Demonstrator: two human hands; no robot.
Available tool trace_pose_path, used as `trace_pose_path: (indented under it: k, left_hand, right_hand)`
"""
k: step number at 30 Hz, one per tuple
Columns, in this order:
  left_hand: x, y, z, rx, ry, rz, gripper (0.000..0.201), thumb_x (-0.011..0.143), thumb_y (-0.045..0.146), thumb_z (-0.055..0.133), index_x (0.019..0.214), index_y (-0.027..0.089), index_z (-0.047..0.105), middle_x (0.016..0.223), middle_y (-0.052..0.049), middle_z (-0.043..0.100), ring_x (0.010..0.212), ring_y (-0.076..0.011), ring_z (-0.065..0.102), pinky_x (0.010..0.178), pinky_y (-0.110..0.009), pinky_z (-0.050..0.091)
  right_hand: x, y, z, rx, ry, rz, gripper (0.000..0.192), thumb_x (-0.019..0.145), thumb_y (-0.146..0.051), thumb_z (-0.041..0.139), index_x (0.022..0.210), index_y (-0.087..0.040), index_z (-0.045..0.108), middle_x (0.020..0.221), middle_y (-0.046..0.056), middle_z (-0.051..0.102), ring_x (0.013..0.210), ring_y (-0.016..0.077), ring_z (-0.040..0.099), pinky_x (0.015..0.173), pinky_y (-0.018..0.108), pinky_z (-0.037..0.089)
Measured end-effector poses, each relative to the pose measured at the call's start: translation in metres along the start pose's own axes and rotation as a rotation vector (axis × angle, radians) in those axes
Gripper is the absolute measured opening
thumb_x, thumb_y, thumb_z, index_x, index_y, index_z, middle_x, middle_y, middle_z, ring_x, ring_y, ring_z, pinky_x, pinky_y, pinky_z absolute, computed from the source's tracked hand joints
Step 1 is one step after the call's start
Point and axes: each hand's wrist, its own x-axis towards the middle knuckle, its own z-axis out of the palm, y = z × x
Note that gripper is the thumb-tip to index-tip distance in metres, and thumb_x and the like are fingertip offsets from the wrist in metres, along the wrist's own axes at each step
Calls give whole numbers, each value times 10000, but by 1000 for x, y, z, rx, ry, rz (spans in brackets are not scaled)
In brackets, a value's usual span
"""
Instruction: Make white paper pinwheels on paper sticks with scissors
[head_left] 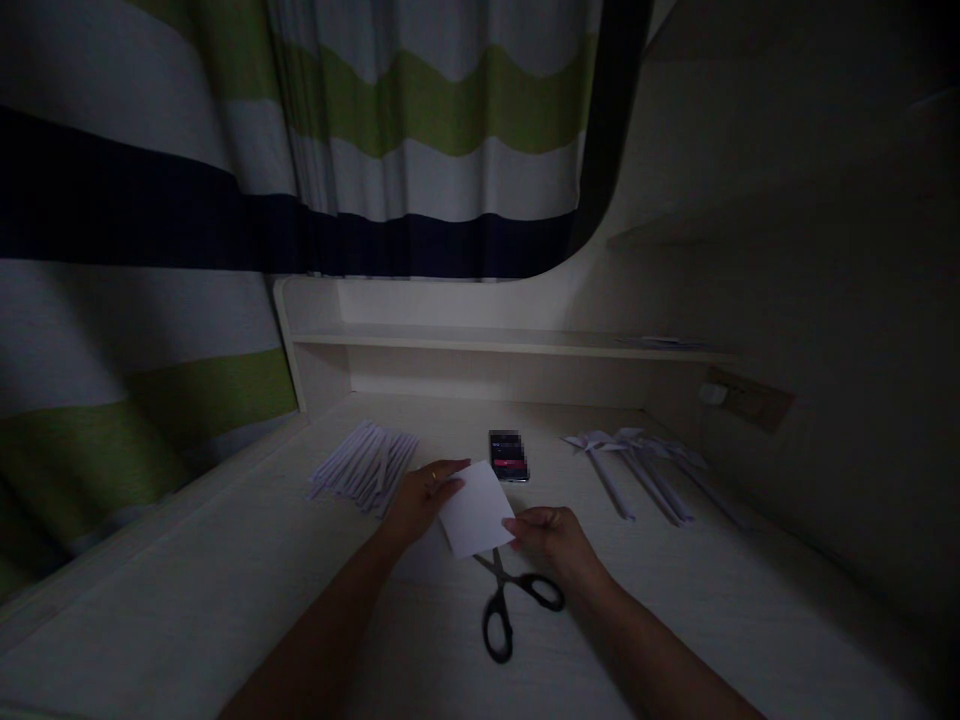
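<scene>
Between my two hands a square of white paper (478, 512) is held tilted above the desk. My left hand (424, 498), with a ring on one finger, pinches its left upper edge, thumb on top. At the lower right corner, the fingertips of my right hand (551, 535) grip the sheet. Just below the paper lie scissors with black handles (498, 620), blades spread and their tips partly hidden under it. Another pale sheet (424, 562) seems to lie flat on the desk under my left wrist.
A pile of rolled paper sticks (367, 465) lies at left. Several paper pinwheels on sticks (637, 465) rest at right. A phone (509, 456) lies behind the paper. A low shelf (480, 340) spans the back, below a striped curtain (450, 130). The desk (187, 610) is dimly lit.
</scene>
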Motion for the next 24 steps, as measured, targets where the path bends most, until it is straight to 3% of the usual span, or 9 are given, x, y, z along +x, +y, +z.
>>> trace_pose_path:
  k: [6,16,19,24]
  left_hand:
    - [-1,4,0,52,7,14,335,768,328,462,1072,225,557,1092,-42,583,986,-190,526,853,-327,409]
    - [-2,6,0,53,27,109,281,778,308,452,1000,218,600,1026,-39,613,940,-170,544,849,-310,405]
    - [-2,6,1,-21,53,19,243,741,306,500,923,213,630,958,-34,639,890,-175,561,806,-305,425]
    - [0,2,3,-290,226,-208,285,631,306,603,884,177,616,851,-43,653,783,-182,580,685,-285,449]
  right_hand:
    - [-2,-7,1,16,20,-17,271,532,-378,692,470,-124,622,469,24,600,455,109,483,518,249,356]
    - [0,-5,2,55,76,-9,280,519,-387,701,489,-124,611,466,14,586,442,102,476,493,242,349]
    - [1,-6,1,83,74,-20,283,505,-402,702,521,-131,622,461,6,579,442,102,475,495,243,356]
    - [-3,-8,2,103,-16,-58,272,559,-400,669,551,-132,625,482,4,579,448,94,459,486,235,330]
